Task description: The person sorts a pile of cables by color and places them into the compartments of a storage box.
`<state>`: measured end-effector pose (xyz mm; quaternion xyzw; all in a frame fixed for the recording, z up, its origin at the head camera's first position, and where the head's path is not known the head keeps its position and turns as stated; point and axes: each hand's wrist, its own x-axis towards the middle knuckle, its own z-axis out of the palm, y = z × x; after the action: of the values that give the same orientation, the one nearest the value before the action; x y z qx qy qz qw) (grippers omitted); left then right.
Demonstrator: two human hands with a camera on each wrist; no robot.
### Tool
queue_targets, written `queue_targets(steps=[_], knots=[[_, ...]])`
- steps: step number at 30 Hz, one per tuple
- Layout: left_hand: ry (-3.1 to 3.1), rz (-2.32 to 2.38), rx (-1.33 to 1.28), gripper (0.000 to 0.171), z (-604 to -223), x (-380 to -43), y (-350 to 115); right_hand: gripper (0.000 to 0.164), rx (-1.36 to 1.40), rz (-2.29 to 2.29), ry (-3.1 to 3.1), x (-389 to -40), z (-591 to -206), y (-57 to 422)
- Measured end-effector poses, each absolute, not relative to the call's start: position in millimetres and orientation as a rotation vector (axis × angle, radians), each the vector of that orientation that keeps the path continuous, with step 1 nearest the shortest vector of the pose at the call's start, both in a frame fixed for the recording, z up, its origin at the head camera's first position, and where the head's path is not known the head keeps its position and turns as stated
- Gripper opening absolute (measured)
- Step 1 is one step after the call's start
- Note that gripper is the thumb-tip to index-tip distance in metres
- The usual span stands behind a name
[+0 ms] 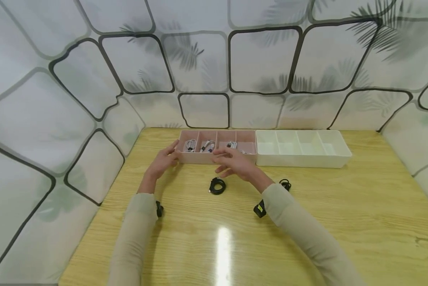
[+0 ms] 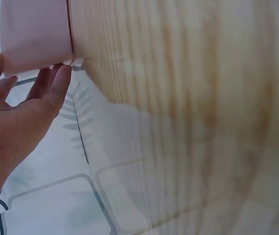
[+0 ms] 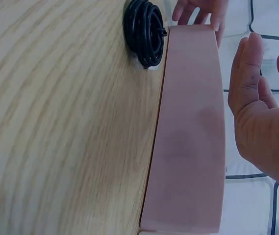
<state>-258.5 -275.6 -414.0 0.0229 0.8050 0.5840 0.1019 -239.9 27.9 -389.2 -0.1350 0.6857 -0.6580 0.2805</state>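
the pink box point(image 1: 197, 158) stands at the 12 o'clock side of the tabletop point(image 1: 342, 218), with the cream box point(image 1: 303, 160) abutting its 3 o'clock end. the left grip point(image 1: 163, 161) is unclenched, its fingertips touching the box's 9 o'clock end. the right grip point(image 1: 237, 163) is loose too, with nothing visible between its fingers; it hovers over the 6 o'clock wall, apart from the box.

the step in hand looks like steadying the box while working over it. a light, even touch at the 9 o'clock end should serve; a hard push toward 3 o'clock could shove the cream box. the right fingers would do best coming straight down into one compartment, clear of the dividers point(image 1: 217, 140), so the white cables point(image 1: 190, 145) don't snag.

the box's long axis runs from 9 to 3 o'clock in the head view. its long front wall faces 6 o'clock, toward the black coil point(image 1: 212, 187), and its compartments face upward.
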Motion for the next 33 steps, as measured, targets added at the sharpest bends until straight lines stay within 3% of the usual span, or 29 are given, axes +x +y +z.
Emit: queue_targets(steps=[23, 33], knots=[[2.385, 1.719, 0.110, 0.056, -420, -260, -271, 0.047, -0.398, -1.669, 1.981, -218, -395, 84], [2.403, 1.725, 0.098, 0.056, -420, -258, -272, 0.047, -0.369, -1.539, 2.081, -215, -410, 83]])
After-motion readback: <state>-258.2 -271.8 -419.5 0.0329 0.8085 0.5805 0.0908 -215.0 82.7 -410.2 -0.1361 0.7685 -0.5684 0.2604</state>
